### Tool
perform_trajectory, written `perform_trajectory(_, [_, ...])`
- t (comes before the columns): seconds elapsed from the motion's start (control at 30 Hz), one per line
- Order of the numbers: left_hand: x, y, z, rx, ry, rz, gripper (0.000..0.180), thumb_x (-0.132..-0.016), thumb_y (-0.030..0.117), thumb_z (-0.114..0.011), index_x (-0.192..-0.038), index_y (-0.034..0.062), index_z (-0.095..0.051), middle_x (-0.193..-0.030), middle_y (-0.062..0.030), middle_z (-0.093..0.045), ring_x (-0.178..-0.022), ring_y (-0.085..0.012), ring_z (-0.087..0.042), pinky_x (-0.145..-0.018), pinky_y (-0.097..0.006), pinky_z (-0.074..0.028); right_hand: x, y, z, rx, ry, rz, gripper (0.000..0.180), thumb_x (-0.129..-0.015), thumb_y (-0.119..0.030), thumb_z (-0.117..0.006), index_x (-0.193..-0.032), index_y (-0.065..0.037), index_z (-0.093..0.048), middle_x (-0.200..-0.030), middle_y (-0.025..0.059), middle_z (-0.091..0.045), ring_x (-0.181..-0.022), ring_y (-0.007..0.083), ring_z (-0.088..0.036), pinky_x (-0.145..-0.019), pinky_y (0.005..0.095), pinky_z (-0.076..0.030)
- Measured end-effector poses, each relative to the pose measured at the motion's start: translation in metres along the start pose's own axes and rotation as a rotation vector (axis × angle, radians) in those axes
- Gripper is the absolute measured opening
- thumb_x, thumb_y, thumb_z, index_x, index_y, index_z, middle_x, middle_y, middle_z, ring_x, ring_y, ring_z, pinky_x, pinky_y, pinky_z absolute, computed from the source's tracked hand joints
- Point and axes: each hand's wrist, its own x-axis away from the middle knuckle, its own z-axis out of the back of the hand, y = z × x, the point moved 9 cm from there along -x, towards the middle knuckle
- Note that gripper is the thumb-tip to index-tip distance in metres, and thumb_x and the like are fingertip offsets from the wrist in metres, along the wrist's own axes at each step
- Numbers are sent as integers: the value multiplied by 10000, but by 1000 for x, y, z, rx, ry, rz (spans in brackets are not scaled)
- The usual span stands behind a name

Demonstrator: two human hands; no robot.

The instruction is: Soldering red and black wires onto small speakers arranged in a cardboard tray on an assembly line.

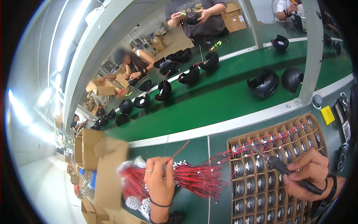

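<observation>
My left hand [160, 179] is closed, with a short red wire [181, 149] sticking up from between thumb and fingers. Below and around it lies a big bundle of red wires [197, 181] with small white connectors, on the dark green bench. My right hand [309, 175] grips a soldering iron [278, 164] by its black handle, its metal tip pointing up and left. The iron is above a divided cardboard box [229, 168] filled with rows of small round speakers [249, 166]. Several red wires run across the top rows of speakers.
Beyond the bench runs a green conveyor belt [209, 108] carrying black rounded shells [263, 84]. A grey upright post [313, 56] rises at the right. A yellow pad [327, 115] and a loose speaker [317, 100] lie right. Co-workers sit across; cardboard boxes [91, 149] stand left.
</observation>
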Motion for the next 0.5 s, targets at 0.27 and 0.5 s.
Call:
perform_trajectory(0.27, [21, 47, 26, 63, 171, -302, 123, -922, -66, -649, -1016, 11, -674, -1100, -162, -700, -1029, -306, -696, -853, -386, -570, 1, 2, -3, -11, -10, 6, 243, -683, -6, -905, -824, -54, -713, -942, 122, -674, -759, 209, -757, -683, 290, -637])
perform_trajectory(0.5, [40, 66, 0, 346, -92, -505, 369, -748, -130, -756, -1078, 33, -739, -886, -81, -718, -729, -255, -675, -635, -355, -548, 1, 0, 2, 9, -14, -11, 252, -690, -3, -905, -846, -46, -712, -947, 136, -681, -759, 216, -757, -686, 291, -637])
